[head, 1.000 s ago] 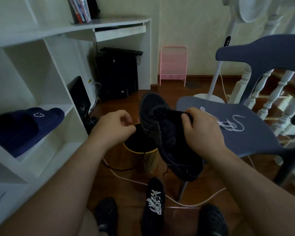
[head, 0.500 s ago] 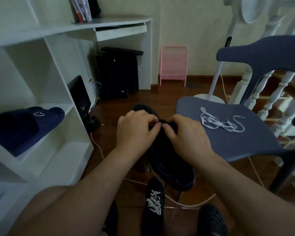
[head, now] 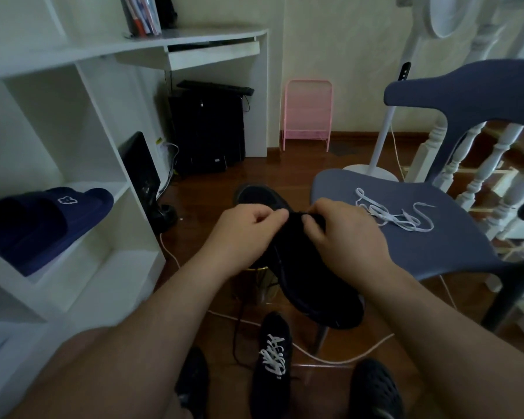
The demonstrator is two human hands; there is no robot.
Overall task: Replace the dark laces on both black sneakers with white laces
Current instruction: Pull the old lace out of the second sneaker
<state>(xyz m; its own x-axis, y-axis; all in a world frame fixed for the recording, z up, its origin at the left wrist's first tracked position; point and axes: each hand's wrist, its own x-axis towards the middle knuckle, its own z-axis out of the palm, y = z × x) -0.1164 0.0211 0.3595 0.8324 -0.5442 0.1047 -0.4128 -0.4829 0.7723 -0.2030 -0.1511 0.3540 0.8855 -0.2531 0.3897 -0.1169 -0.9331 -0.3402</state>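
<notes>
The black sneaker [head: 312, 276] is held in the air above the wooden floor [head: 288, 164], toe pointing away from the person, heel lowest and nearest. Both hands work at the upper part of the shoe. The left hand [head: 242, 234] has its fingers curled and pinches the dark material at the lacing area. The right hand [head: 348, 234] grips the same zone from the opposite side, thumb pressed against the upper. A dark lace [head: 236, 334] hangs from the shoe to the floor.

A second black sneaker [head: 271, 364], already fitted with a white lace, lies on the floor below. A loose white lace [head: 397, 214] lies in a tangle on the seat of the blue chair [head: 430, 237], just right of the right hand. A navy slipper [head: 47, 222] rests on the white shelf [head: 82, 267] at left.
</notes>
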